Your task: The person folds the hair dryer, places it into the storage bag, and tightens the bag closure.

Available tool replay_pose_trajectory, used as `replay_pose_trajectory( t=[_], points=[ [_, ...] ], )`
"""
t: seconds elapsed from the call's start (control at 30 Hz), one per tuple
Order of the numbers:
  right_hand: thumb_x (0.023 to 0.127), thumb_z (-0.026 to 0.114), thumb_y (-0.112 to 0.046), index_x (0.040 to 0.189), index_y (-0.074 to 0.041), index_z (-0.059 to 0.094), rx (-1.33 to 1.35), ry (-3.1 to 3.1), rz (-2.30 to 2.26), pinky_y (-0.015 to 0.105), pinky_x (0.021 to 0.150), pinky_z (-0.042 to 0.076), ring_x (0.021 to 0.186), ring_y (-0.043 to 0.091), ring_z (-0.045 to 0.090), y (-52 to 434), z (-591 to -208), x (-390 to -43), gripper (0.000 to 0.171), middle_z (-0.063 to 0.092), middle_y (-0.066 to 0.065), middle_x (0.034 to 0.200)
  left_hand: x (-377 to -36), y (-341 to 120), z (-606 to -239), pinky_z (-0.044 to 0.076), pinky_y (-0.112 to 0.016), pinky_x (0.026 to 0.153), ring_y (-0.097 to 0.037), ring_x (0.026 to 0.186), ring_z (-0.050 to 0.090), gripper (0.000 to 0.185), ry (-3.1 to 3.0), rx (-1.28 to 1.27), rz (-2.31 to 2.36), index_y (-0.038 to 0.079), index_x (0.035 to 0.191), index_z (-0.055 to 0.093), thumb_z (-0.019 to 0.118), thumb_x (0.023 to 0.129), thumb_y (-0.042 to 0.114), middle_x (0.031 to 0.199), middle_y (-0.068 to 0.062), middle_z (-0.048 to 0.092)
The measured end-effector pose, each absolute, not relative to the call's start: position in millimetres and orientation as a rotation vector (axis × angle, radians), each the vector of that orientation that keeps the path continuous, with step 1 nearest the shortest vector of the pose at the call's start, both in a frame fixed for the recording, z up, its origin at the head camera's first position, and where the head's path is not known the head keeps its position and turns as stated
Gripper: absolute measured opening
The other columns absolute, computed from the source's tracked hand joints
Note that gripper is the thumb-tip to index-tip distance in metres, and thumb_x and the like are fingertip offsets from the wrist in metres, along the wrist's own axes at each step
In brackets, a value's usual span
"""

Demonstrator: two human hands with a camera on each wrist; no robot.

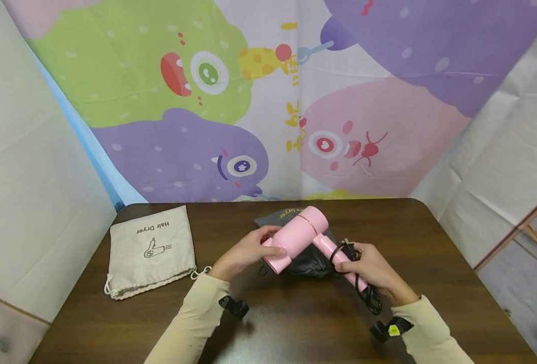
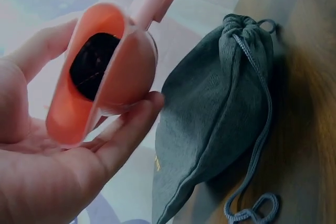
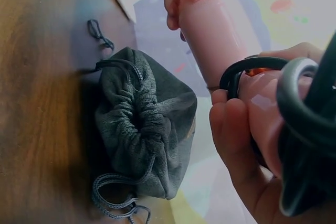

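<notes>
A pink hair dryer [image 1: 297,233] is held up over the table by both hands. My left hand [image 1: 249,251] grips its nozzle end, thumb on one side and fingers on the other; the flat nozzle [image 2: 86,77] with its dark opening faces the left wrist view. Around the handle [image 1: 329,248] my right hand [image 1: 373,268] closes, together with the black power cord [image 1: 372,298] looped about it. Behind and below the dryer lies a dark grey drawstring pouch [image 2: 215,98], its neck gathered and its cord trailing on the table.
At the left of the brown table [image 1: 295,318] lies a cream drawstring bag [image 1: 152,250] printed "Hair Dryer". A cartoon-patterned cloth [image 1: 195,101] hangs behind the table's far edge, with pale fabric walls at both sides.
</notes>
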State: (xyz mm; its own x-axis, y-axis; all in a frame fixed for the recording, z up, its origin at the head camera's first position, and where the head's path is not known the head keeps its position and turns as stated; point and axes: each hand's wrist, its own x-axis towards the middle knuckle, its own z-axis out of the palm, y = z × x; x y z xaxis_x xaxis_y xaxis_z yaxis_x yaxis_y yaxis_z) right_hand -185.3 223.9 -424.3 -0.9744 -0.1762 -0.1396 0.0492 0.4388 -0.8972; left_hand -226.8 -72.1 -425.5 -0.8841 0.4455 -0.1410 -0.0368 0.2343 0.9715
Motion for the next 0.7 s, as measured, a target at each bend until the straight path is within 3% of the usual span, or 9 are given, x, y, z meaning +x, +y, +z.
replay_pose_trajectory(
  t=[0.4, 0.7],
  points=[
    [0.071, 0.077, -0.011, 0.1, 0.008, 0.06, -0.202, 2.437, -1.506, 0.026, 0.056, 0.048, 0.067, 0.015, 0.054, 213.6, -429.2, -179.8, 0.038, 0.055, 0.005, 0.078, -224.8, -76.2, -425.8, 0.053, -0.028, 0.077, -0.017, 0.091, 0.061, 0.062, 2.098, 0.427, 1.552, -0.001, 0.143, 0.039, 0.066, 0.092, 0.021, 0.121, -0.022, 0.06],
    [0.068, 0.077, -0.01, 0.092, 0.004, 0.063, -0.303, 2.448, -1.455, 0.025, 0.054, 0.048, 0.063, 0.012, 0.054, 206.3, -436.0, -177.3, 0.031, 0.057, 0.002, 0.073, -219.1, -65.8, -426.2, 0.05, -0.03, 0.078, -0.022, 0.096, 0.061, 0.073, 2.292, 0.413, 1.435, 0.003, 0.146, 0.034, 0.069, 0.089, 0.034, 0.125, -0.02, 0.058]
  ],
)
